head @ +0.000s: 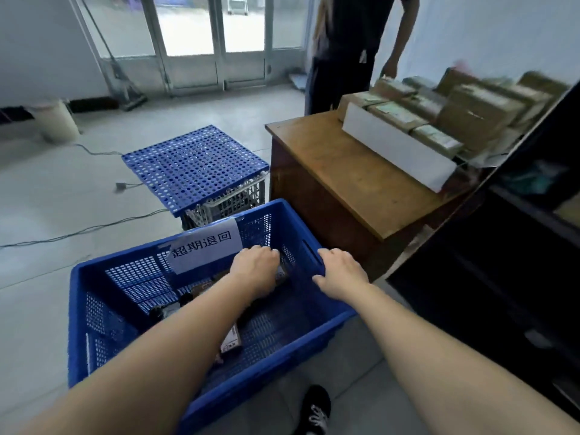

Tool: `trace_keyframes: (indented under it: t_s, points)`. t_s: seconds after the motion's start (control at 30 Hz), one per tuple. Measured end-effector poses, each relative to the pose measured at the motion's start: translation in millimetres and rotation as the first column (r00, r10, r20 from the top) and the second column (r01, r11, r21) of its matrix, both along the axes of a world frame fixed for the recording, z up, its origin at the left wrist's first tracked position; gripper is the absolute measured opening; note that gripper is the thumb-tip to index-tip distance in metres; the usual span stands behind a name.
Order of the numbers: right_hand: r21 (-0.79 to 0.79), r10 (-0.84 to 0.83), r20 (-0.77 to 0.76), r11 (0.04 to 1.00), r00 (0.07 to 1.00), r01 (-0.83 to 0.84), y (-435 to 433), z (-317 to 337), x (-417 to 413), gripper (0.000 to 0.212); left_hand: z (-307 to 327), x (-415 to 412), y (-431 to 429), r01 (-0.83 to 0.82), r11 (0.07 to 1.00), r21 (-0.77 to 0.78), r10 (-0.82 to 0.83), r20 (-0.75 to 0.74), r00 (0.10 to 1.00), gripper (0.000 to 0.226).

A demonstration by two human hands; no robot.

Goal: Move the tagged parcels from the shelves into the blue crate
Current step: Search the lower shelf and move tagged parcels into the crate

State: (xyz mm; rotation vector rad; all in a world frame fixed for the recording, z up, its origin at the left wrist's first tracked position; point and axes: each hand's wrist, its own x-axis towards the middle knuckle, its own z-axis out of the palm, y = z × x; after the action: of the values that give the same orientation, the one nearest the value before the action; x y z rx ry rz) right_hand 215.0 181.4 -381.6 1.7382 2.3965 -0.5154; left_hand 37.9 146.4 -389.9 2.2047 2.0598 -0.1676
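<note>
Head view: left hand on parcel inside blue crate.

Both bare forearms stretch forward and down. The left hand is palm down with its fingers curled downward; the right hand, just beside it, is also palm down, fingers bent, thumb splayed.
</note>
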Motion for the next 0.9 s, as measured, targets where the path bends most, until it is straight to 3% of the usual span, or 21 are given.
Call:
trace_keyframes:
  t_s: [0.4, 0.73, 0.9]
  points:
    - [0.165, -0.300, -0.024, 0.940, 0.954, 0.300, -79, 103, 150, 0.053, 110, 142, -16, 0.324, 0.932, 0.159, -0.322, -0.039, 0.946, 0.029]
    - [0.240, -0.490, -0.036, 0.842, 0.871, 0.483, -149, 150, 326, 0.058, 155, 326, -44, 0.520, 0.825, 0.223, -0.526, -0.034, 0.850, 0.047]
    - [0.272, -0.568, -0.017, 0.789, 0.823, 0.551, -187, 161, 415, 0.061, 164, 421, -62, 0.569, 0.792, 0.224, -0.577, -0.032, 0.816, 0.042]
